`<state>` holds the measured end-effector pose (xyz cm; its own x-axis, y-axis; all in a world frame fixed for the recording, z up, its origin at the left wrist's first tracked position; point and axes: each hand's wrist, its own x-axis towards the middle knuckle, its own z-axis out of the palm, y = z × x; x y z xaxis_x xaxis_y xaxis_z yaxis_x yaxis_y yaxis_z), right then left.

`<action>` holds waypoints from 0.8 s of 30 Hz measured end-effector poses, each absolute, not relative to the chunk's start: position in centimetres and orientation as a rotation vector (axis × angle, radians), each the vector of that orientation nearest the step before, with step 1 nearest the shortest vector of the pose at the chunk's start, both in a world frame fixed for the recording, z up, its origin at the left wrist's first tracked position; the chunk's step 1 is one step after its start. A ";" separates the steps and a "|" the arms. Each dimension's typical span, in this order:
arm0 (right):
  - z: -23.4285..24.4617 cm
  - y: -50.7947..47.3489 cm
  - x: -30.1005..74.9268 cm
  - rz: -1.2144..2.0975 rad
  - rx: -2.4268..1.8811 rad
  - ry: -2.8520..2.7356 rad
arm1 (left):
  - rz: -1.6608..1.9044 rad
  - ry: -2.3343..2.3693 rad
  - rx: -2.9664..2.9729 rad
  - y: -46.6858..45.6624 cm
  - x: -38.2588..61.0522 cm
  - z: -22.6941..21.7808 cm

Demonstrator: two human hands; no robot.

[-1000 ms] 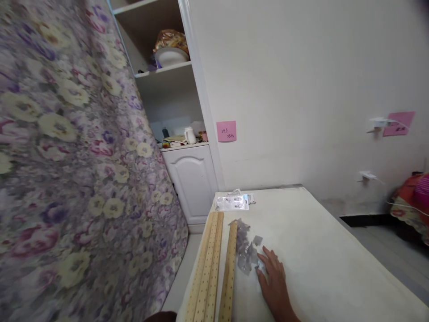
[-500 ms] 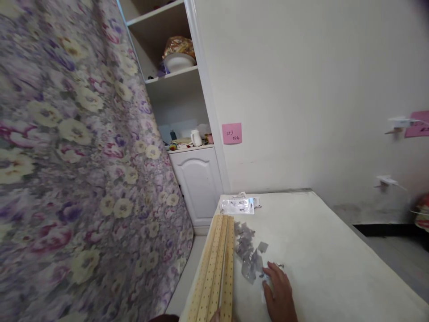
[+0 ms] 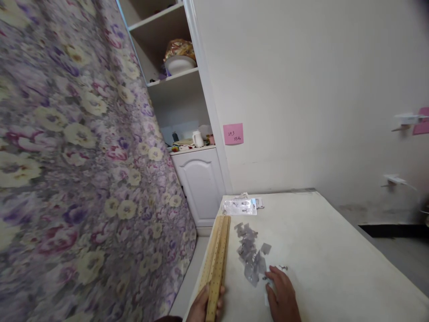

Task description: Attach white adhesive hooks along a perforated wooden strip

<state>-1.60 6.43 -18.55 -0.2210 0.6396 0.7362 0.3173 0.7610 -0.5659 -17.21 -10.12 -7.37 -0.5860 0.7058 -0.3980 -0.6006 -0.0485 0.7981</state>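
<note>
My left hand (image 3: 205, 302) is closed around the near end of a pale wooden strip (image 3: 218, 273) with rows of small holes. That strip is lifted at its near end, over other wooden strips (image 3: 207, 264) lying lengthwise along the table's left side. My right hand (image 3: 283, 293) rests on the table with thumb and fingers apart. Beside its fingertips are a small dark metal piece (image 3: 264, 278) and a pile of grey translucent square pieces (image 3: 250, 255). Partly under the hand lies something pale and clear that I cannot make out. Another small metal piece (image 3: 284, 268) lies just beyond the knuckles.
Clear packaging (image 3: 238, 206) lies at the far left of the white table (image 3: 321, 250). A floral curtain (image 3: 83, 179) hangs on the left, beside a white cabinet (image 3: 199, 188) with shelves. A pink note (image 3: 233, 134) is stuck on the wall behind.
My left hand has come up into view, gripping the rightmost wooden strip, which has shifted left and risen at its near end. My right hand stays at nearly the same spot.
</note>
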 end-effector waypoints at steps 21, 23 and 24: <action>-17.8 6.2 -1.1 0.429 -0.758 -1.862 | 0.362 2.930 0.915 -10.5 -16.3 -6.0; -17.2 6.2 -0.7 0.482 -0.774 -1.851 | 0.377 2.957 0.932 -10.5 -16.2 -6.3; -16.9 6.3 -0.4 0.506 -0.783 -1.843 | 0.384 2.964 0.939 -10.5 -16.2 -6.3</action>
<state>-0.40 6.32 -16.95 -0.2631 0.7143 0.6485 0.2830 0.6997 -0.6559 -16.15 -10.52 -6.32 -0.8204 0.5681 0.0653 0.5660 0.7904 0.2344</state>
